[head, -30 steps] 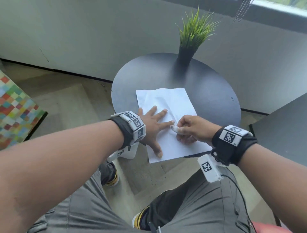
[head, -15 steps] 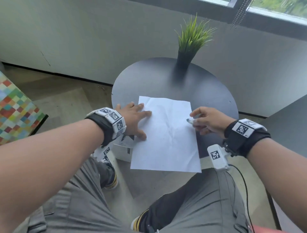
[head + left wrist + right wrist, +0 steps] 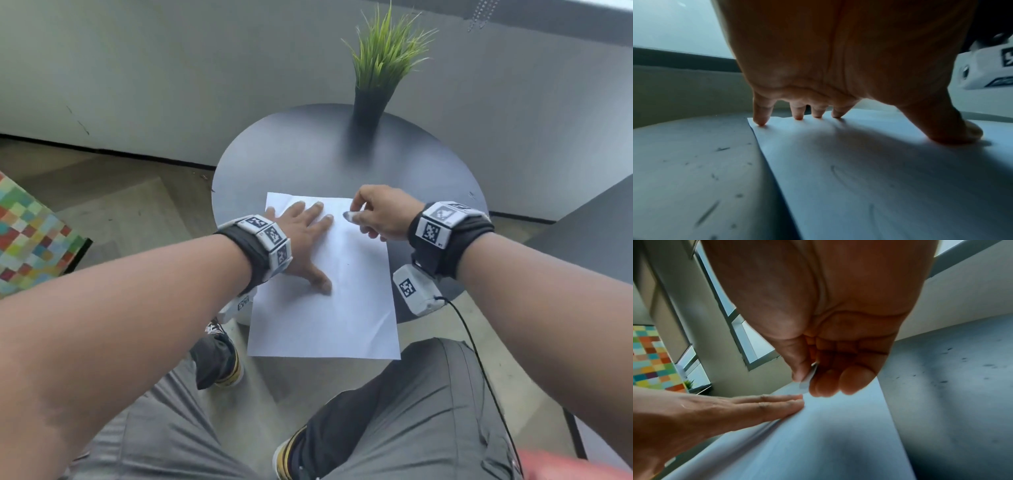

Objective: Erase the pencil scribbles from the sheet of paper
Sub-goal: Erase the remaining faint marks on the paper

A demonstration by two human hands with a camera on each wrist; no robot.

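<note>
A white sheet of paper [image 3: 342,308] lies on the round dark table [image 3: 308,161], its near end hanging over the table's edge. My left hand [image 3: 305,236] presses flat on the sheet's far left part, fingers spread; the left wrist view shows the fingertips [image 3: 761,122] and thumb down on the paper [image 3: 879,178]. Faint pencil marks [image 3: 835,173] show on the sheet. My right hand [image 3: 380,216] pinches a small white eraser [image 3: 351,216] over the far right corner; in the right wrist view the eraser [image 3: 807,379] sits between thumb and fingers just above the paper [image 3: 818,443].
A potted grass plant [image 3: 380,68] stands at the table's far side. A second dark tabletop [image 3: 589,233] is at the right. A multicoloured checkered seat [image 3: 27,240] sits on the floor at the left. My knees and shoes are below the table's near edge.
The sheet has shifted nearer to me and now overhangs the table's edge more. Both hands moved from its near part to its far end; the left hand again lies flat on it.
</note>
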